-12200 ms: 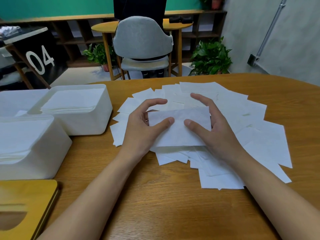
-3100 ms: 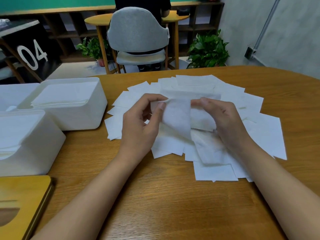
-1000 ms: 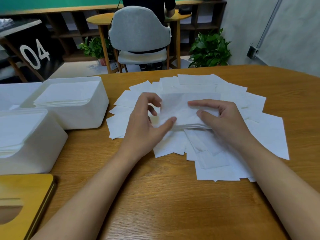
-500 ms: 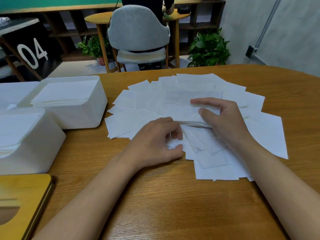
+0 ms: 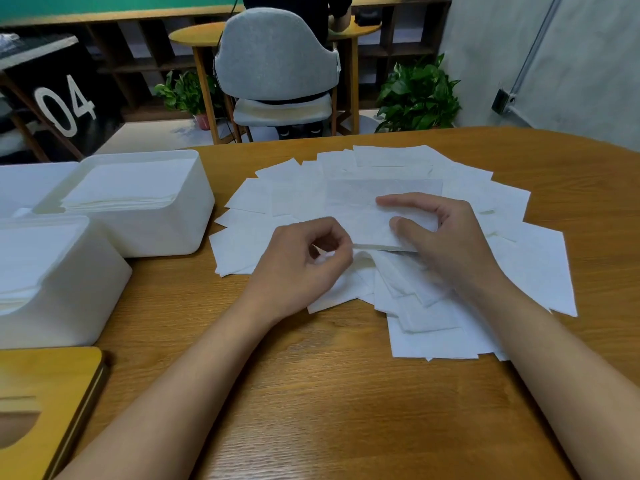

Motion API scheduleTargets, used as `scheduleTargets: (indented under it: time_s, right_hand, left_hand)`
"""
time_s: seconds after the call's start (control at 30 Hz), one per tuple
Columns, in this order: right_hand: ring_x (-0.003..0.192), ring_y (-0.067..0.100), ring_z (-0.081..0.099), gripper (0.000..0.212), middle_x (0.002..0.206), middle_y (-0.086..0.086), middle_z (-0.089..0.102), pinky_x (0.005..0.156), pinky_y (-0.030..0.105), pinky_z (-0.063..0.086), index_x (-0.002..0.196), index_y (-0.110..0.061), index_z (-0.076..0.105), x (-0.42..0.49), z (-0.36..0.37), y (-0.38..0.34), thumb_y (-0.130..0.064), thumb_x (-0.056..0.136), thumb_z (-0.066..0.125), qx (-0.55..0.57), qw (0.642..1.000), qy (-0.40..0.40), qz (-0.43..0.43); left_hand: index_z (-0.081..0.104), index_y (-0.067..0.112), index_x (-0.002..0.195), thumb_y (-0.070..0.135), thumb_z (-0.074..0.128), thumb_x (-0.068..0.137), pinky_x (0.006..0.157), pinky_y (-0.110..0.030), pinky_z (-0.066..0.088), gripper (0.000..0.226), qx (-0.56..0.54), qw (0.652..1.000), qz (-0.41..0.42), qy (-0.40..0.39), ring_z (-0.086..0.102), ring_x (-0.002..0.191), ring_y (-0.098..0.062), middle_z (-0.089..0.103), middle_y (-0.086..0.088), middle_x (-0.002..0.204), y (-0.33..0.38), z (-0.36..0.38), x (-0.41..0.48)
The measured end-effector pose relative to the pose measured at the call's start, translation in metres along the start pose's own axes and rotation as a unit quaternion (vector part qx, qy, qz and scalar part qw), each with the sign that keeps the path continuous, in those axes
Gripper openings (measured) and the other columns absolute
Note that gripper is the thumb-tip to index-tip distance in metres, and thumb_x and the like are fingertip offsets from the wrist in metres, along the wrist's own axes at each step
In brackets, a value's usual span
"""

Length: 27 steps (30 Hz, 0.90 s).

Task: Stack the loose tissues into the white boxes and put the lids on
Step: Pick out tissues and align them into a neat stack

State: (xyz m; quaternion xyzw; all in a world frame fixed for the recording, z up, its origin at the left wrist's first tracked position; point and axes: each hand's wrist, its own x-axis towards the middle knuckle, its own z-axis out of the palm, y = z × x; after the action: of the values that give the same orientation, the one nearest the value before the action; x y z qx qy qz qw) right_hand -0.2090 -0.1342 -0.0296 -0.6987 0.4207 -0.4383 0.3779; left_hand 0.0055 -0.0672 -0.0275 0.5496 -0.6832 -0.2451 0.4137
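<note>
Held sheaf: a thin sheaf of tissues at mid-frame, long axis running left to right, its near edge raised off the spread.
Right hand: the right hand grips its right end, with thumb and forefinger on top and the other fingers hidden.
Left hand: the left hand is just beside the sheaf's near-left corner, fingertips pinched on a single tissue. I'd say this hand feeds the next sheet.
Spread: loose tissues lie fanned on the table, centre right.
Boxes: the far box and near box stand at the left, open and part-filled, well apart from the sheaf.
Lid: the wooden lid lies off, at lower left.
</note>
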Motion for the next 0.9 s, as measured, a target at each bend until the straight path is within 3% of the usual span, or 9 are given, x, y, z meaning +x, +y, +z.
scheduleTargets:
  time_s: [0.17,0.27,0.4,0.47,0.53,0.63,0.73,0.8,0.9]
  right_hand:
    - [0.119,0.002,0.066,0.032,0.118,-0.018,0.076,0.105,0.028,0.050,0.120,-0.032,0.077,-0.007,0.004,-0.005,-0.033,0.088,0.082,-0.070,0.992,-0.062,-0.082]
    - [0.114,0.007,0.069,0.035,0.112,-0.017,0.077,0.101,0.030,0.052,0.117,-0.034,0.078,-0.010,0.006,-0.008,-0.042,0.084,0.085,-0.072,0.991,-0.080,-0.085]
    - [0.094,0.008,0.072,0.017,0.094,-0.017,0.078,0.086,0.029,0.052,0.102,-0.034,0.081,-0.012,0.015,-0.005,-0.037,0.086,0.083,-0.064,0.992,-0.065,-0.090]
    - [0.093,0.011,0.073,0.009,0.092,-0.013,0.078,0.086,0.033,0.055,0.099,-0.027,0.082,-0.010,0.017,-0.005,-0.032,0.092,0.080,-0.050,0.993,-0.046,-0.093]
    - [0.094,0.003,0.072,0.004,0.091,-0.017,0.078,0.086,0.023,0.055,0.092,-0.024,0.080,-0.006,0.012,-0.006,-0.026,0.094,0.078,-0.005,0.998,-0.022,-0.053]
    - [0.085,0.001,0.072,0.009,0.088,-0.015,0.078,0.077,0.015,0.052,0.084,-0.018,0.077,-0.001,0.002,-0.007,-0.022,0.093,0.078,0.078,0.996,0.024,0.019]
    - [0.096,0.015,0.076,0.010,0.102,-0.004,0.080,0.082,0.026,0.059,0.098,-0.013,0.078,-0.002,0.001,-0.008,-0.022,0.094,0.076,0.115,0.992,0.007,0.048]
    - [0.102,0.012,0.075,0.018,0.111,-0.008,0.079,0.085,0.026,0.061,0.113,-0.019,0.077,-0.005,0.004,-0.011,-0.023,0.095,0.075,0.113,0.992,-0.019,0.045]
    - [0.106,0.005,0.071,0.029,0.116,-0.015,0.075,0.084,0.021,0.057,0.124,-0.026,0.070,-0.006,0.006,-0.014,-0.022,0.096,0.074,0.095,0.995,-0.037,0.015]
  left_hand:
    - [0.075,0.014,0.099,0.013,0.068,0.101,0.082,-0.014,0.047,0.007,0.066,0.990,0.115,0.050,0.069,0.094,-0.003,0.074,0.013,0.093,0.000,-0.005,0.000]
    - [0.076,0.009,0.107,0.010,0.069,0.102,0.083,-0.020,0.052,0.009,0.138,0.964,0.214,0.081,0.070,0.094,-0.008,0.075,0.003,0.100,-0.002,-0.008,0.003]
    - [0.075,0.009,0.116,0.013,0.071,0.101,0.082,-0.032,0.057,0.015,0.146,0.953,0.248,0.097,0.071,0.097,-0.011,0.075,0.002,0.104,0.000,-0.007,0.002]
    - [0.072,0.014,0.123,0.030,0.075,0.099,0.084,-0.035,0.057,0.029,0.147,0.959,0.211,0.117,0.069,0.097,-0.008,0.073,0.007,0.104,0.003,-0.007,0.000]
    - [0.070,0.018,0.126,0.040,0.080,0.093,0.087,-0.028,0.055,0.041,0.126,0.968,0.154,0.152,0.067,0.097,-0.004,0.070,0.012,0.102,0.004,-0.011,0.000]
    - [0.069,0.026,0.124,0.027,0.083,0.091,0.084,-0.021,0.054,0.036,0.013,0.984,0.040,0.173,0.065,0.097,-0.002,0.069,0.017,0.106,0.002,-0.019,0.004]
    - [0.070,0.032,0.123,0.022,0.082,0.092,0.074,-0.040,0.059,0.034,-0.100,0.984,-0.039,0.141,0.066,0.087,-0.020,0.071,0.004,0.100,0.000,-0.022,0.007]
    - [0.070,0.028,0.124,0.019,0.082,0.092,0.067,-0.034,0.061,0.036,-0.133,0.981,-0.054,0.127,0.070,0.083,-0.019,0.074,0.004,0.097,0.001,-0.020,0.007]
    - [0.067,0.020,0.127,0.011,0.082,0.090,0.070,-0.026,0.062,0.040,-0.184,0.975,-0.070,0.107,0.078,0.090,-0.012,0.080,0.006,0.101,0.003,-0.017,0.007]
